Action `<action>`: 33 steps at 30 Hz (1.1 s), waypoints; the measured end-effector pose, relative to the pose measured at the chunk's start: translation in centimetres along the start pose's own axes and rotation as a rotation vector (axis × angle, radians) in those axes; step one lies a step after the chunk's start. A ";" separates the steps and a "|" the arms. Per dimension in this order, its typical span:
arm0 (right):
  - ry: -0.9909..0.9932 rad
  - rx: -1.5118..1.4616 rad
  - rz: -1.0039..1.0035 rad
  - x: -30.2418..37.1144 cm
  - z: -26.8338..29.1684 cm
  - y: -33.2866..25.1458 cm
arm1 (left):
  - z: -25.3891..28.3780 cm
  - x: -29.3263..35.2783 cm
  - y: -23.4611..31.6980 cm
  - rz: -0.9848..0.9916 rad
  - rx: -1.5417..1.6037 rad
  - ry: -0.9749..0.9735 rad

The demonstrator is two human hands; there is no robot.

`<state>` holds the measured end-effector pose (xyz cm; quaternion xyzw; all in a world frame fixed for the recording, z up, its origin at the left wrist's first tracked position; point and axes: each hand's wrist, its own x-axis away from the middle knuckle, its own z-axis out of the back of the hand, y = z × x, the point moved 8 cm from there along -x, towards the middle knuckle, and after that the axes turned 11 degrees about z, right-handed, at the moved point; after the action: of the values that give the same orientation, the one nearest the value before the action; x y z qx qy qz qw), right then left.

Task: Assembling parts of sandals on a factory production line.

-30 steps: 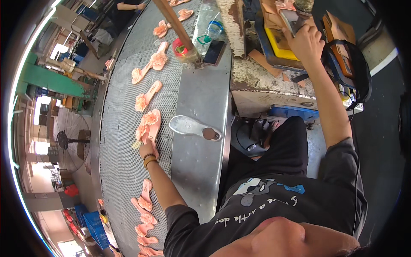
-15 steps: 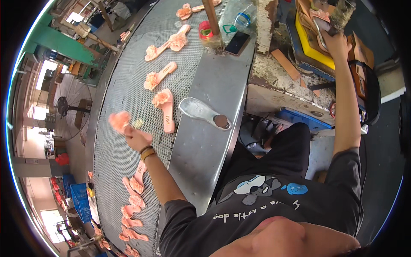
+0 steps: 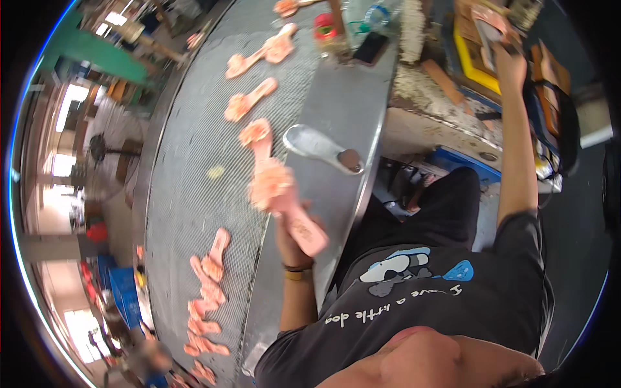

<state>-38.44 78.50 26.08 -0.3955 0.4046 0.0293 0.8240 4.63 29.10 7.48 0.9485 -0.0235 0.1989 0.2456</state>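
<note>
While right hand point(image 3: 511, 64) reaches up, left hand point(image 3: 291, 236) lifts pink sole point(image 3: 284, 200)

The left hand point(image 3: 291, 236) is gripping a matt, rubbery-looking pink sole point(image 3: 284, 197) while the perforated metal belt point(image 3: 187, 174) is gleaming dull grey.

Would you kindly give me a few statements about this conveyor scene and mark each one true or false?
1. The left hand holds a pink sole piece above the mesh belt. True.
2. The right hand rests on the belt. False: it reaches up to the cluttered bench, away from the belt.
3. A grey shoe sole lies on the smooth metal border beside the mesh. True.
4. The belt carries only one pink piece. False: several more lie along it, ahead and behind.
</note>
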 end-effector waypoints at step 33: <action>-0.285 0.071 0.106 17.0 2.9 -10.5 | -21.5 0.5 -8.0 -0.380 -1.467 -0.730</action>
<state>-21.28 68.66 21.96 -0.3363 0.3046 0.1142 0.8838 -1.62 46.38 21.20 0.5410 -0.0645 -0.2307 0.8062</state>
